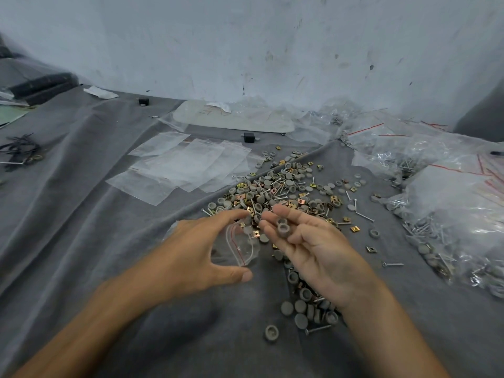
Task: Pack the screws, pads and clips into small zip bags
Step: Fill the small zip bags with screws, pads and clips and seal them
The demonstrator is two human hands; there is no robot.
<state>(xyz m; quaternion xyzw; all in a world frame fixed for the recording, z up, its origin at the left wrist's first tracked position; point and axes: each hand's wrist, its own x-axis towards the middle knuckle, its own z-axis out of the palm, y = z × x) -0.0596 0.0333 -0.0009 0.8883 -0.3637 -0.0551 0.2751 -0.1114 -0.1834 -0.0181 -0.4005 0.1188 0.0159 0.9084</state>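
My left hand (201, 252) curls round a small clear zip bag (240, 246) with a red seal line, its mouth facing right; a little hardware shows inside. My right hand (308, 246), palm up, pinches two grey round pads (282, 227) between thumb and fingers, just right of the bag's mouth. Behind both hands lies a loose heap of grey pads, brass clips and screws (283, 186) on the grey cloth (109, 241). More grey pads (302, 309) lie under my right wrist.
Several empty flat zip bags (188, 165) lie at the middle left. Filled bags of hardware (447, 208) pile up at the right. A small black block (248, 137) and a pale board (234, 118) sit near the wall. Black wires (21, 151) lie far left.
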